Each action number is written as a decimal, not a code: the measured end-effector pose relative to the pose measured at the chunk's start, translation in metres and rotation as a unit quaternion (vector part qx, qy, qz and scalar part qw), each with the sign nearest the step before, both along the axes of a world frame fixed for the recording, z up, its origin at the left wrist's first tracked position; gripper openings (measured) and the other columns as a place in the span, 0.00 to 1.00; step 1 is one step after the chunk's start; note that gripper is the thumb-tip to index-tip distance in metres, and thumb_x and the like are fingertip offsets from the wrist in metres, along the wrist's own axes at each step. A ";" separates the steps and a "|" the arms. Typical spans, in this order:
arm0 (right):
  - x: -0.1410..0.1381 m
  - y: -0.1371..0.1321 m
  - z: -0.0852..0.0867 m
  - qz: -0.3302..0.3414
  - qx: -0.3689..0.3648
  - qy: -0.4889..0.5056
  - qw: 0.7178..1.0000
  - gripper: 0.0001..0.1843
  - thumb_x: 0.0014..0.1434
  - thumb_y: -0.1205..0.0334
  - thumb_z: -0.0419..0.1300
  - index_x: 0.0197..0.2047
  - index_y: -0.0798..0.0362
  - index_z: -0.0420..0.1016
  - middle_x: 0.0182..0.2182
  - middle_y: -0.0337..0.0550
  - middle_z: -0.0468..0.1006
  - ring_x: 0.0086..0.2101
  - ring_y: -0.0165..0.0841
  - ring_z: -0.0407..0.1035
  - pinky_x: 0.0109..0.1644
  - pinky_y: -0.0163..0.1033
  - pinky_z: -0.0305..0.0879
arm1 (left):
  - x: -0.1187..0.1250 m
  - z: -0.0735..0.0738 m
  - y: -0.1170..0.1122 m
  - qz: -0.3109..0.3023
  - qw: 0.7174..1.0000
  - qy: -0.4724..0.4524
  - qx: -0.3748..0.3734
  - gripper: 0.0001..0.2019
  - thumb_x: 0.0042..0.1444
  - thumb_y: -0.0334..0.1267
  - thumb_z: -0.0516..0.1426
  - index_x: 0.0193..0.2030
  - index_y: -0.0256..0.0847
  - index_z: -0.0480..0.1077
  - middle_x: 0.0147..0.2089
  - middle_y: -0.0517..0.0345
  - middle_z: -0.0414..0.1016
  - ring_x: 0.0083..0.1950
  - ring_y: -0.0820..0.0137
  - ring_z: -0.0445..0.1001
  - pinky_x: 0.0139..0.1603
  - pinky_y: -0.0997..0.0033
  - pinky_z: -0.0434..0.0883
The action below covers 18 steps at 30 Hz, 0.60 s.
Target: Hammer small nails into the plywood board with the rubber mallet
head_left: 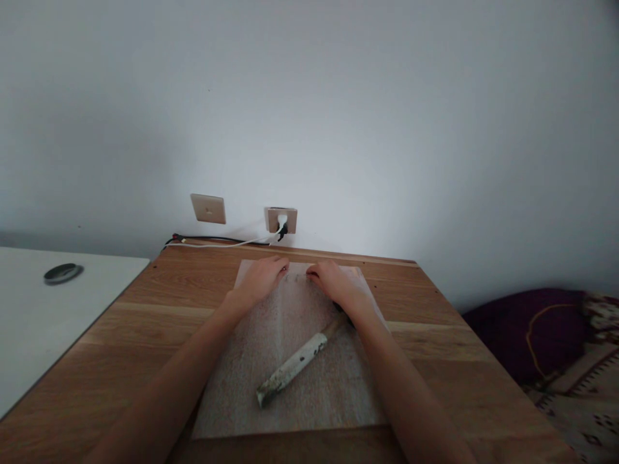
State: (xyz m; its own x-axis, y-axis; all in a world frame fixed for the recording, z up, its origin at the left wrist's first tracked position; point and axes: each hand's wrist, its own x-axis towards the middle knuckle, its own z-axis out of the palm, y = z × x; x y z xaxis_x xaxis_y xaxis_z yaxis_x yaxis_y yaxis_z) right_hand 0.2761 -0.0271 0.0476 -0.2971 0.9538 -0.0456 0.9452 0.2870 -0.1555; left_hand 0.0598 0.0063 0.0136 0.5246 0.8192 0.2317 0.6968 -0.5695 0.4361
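Observation:
A greyish wooden board [290,361] lies flat in front of me. My left hand [264,276] rests near its far edge, left of the middle, with thumb and fingers pinched together. Opposite it, my right hand [331,278] is closed in the same way. What either hand holds, if anything, is too small to make out. Several tiny dark marks or bits show on the board between the fingertips. A hammer-like tool with a worn, whitish handle [294,367] lies slantwise across the board; its dark head end is partly hidden behind my right forearm.
The board is on a wooden table [159,316] against a wall. A socket with plugs [281,222], a blank wall plate [208,209] and cables [217,241] are behind. Left is a white table [29,328] with a dark round dish [62,272]; right, a purple cushion [527,328].

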 end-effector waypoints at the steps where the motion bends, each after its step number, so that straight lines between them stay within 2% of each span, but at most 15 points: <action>1: 0.000 0.001 -0.001 0.003 -0.002 0.002 1.000 0.14 0.72 0.68 0.60 0.46 0.53 0.90 0.47 0.54 0.90 0.49 0.42 0.83 0.53 0.35 0.71 | 0.001 -0.002 0.000 0.005 1.000 -0.013 -0.004 0.08 0.68 0.32 0.55 0.41 0.41 0.77 0.46 0.46 0.82 0.49 0.56 0.79 0.54 0.59 0.71; 6: 0.000 0.004 -0.007 0.006 -0.004 0.009 1.000 0.14 0.72 0.68 0.60 0.45 0.54 0.89 0.45 0.55 0.90 0.46 0.42 0.83 0.50 0.35 0.71 | 0.006 -0.012 0.004 0.022 0.993 -0.104 -0.049 0.06 0.61 0.28 0.59 0.34 0.42 0.74 0.38 0.52 0.82 0.44 0.59 0.79 0.54 0.59 0.72; 9: -0.002 0.005 -0.009 0.009 -0.005 0.015 1.000 0.14 0.72 0.69 0.60 0.43 0.55 0.89 0.44 0.55 0.90 0.44 0.41 0.83 0.48 0.35 0.70 | 0.008 -0.017 0.009 0.049 0.976 -0.188 -0.095 0.06 0.58 0.27 0.60 0.32 0.42 0.73 0.36 0.54 0.81 0.42 0.61 0.79 0.53 0.60 0.73; 12: -0.002 0.006 -0.011 0.012 -0.001 0.025 1.000 0.15 0.70 0.71 0.60 0.41 0.56 0.90 0.42 0.56 0.90 0.43 0.41 0.83 0.48 0.35 0.69 | 0.008 -0.020 0.016 0.075 0.943 -0.280 -0.164 0.02 0.60 0.30 0.60 0.38 0.40 0.74 0.37 0.54 0.81 0.39 0.64 0.80 0.49 0.60 0.77; 15: 0.000 0.006 -0.009 0.016 0.008 0.044 0.999 0.15 0.69 0.73 0.60 0.38 0.56 0.90 0.40 0.55 0.90 0.42 0.41 0.83 0.47 0.35 0.69 | 0.007 -0.019 0.020 0.081 0.896 -0.364 -0.241 0.06 0.65 0.34 0.56 0.44 0.39 0.74 0.39 0.53 0.81 0.39 0.66 0.81 0.50 0.61 0.79; 18: 0.001 0.005 -0.002 0.019 0.030 0.076 0.997 0.14 0.69 0.73 0.61 0.41 0.57 0.90 0.42 0.54 0.90 0.44 0.42 0.83 0.50 0.36 0.70 | 0.009 -0.017 0.019 0.066 0.851 -0.421 -0.305 0.09 0.67 0.31 0.51 0.41 0.39 0.73 0.39 0.50 0.81 0.43 0.67 0.82 0.55 0.61 0.79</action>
